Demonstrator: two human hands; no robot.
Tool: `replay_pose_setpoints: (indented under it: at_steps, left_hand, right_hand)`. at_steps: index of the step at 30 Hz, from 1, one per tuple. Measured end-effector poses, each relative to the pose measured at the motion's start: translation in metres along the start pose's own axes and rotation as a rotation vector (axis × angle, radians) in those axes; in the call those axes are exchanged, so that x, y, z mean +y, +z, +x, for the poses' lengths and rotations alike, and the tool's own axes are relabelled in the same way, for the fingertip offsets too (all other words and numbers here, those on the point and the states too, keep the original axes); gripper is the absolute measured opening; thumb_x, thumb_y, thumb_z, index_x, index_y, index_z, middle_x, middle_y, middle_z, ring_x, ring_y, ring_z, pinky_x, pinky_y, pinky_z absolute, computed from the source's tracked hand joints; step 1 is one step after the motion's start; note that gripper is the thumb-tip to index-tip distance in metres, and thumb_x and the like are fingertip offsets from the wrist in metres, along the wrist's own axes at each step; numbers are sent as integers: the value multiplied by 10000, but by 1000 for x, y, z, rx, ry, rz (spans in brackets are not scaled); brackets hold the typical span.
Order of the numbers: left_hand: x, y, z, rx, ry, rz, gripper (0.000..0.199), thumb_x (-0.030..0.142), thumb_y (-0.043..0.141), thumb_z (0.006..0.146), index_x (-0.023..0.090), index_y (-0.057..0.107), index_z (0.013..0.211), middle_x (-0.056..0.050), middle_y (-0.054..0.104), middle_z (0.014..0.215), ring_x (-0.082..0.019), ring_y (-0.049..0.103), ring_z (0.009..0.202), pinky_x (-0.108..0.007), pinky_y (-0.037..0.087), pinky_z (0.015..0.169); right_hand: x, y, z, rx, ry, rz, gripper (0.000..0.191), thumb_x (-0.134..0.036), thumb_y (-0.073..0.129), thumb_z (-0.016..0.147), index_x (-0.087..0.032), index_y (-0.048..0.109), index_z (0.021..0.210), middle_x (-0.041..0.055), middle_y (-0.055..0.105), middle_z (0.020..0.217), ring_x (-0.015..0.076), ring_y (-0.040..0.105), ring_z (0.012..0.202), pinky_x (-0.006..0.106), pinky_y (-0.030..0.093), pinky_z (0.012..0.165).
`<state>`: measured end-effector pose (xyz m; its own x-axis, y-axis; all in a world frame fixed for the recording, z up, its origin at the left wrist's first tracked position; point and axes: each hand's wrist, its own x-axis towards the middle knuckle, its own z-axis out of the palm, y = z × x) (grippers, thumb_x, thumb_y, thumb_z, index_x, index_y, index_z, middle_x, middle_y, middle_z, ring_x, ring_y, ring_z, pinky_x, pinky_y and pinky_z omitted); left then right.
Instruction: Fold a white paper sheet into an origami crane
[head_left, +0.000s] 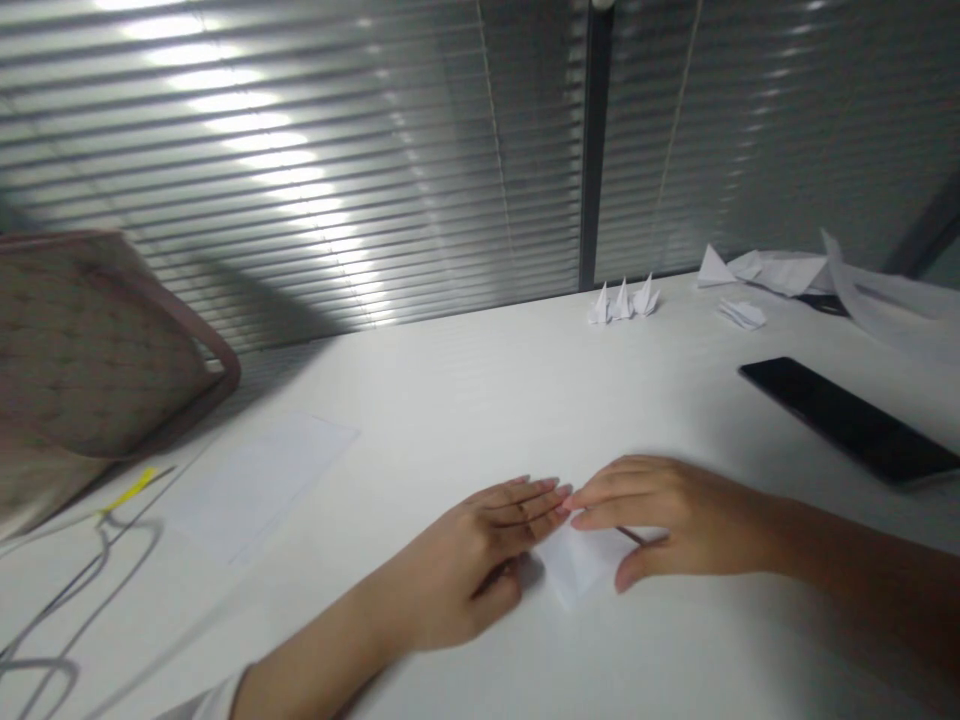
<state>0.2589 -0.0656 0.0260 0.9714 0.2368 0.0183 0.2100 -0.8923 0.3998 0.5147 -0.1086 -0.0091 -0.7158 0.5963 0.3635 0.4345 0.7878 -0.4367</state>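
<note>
A small piece of folded white paper [574, 568] lies on the white table near the bottom centre, partly covered by both hands. My left hand [487, 550] rests over the paper's left and upper edge, its fingers stretched out side by side and the thumb tucked below. From the right, my right hand [660, 515] reaches over the paper's upper right part. Its fingertips meet those of my left hand, and its thumb stands apart from the fingers. A thin dark stick-like thing [631, 536] shows between that thumb and the fingers; whether it is held is unclear.
Several small folded paper figures [622, 302] stand near the table's back edge. Paper pieces [787, 272] and a black phone [847, 415] lie to the right. At left are a flat paper sheet [262, 485], grey cables [105, 570] with a yellow tag, and a bag [97, 350]. Blinds hang behind.
</note>
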Motion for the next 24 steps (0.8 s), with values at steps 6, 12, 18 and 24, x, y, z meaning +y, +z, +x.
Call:
replay_pose_setpoints:
  at_steps: [6, 12, 18, 24]
  left_hand:
    - [2, 3, -1, 34, -61, -18, 561, 373, 533, 919, 179, 373, 1420, -74, 379, 1469, -193, 350, 1359, -363, 274, 1144]
    - [1, 8, 0, 77, -59, -6, 543, 370, 525, 923, 176, 390, 1411, -86, 408, 1450, -203, 377, 1344, -353, 301, 1134]
    - [6, 13, 5, 161, -60, -70, 441, 315, 476, 946, 208, 455, 1373, -87, 480, 1405, -205, 422, 1316, -347, 371, 1095]
    - [12, 20, 10, 235, -104, -122, 425, 317, 559, 899, 175, 543, 1299, -109, 546, 1346, -220, 478, 1271, -351, 386, 1087]
  right_hand:
    - [2, -4, -2, 18, 6, 76, 351, -343, 704, 799, -152, 651, 1089, 99, 684, 1136, 176, 622, 1046, 297, 477, 925]
    - [-2, -3, -1, 70, -37, -20, 217, -160, 553, 898, -167, 632, 1100, 67, 706, 1071, 164, 638, 994, 311, 499, 888]
    - [-19, 3, 7, 141, -147, -351, 197, -95, 511, 887, -119, 636, 1037, 71, 704, 889, 189, 633, 864, 340, 495, 762]
    - [-27, 12, 19, 191, -127, -552, 196, -96, 463, 921, -120, 655, 889, 47, 660, 745, 184, 593, 706, 336, 449, 647]
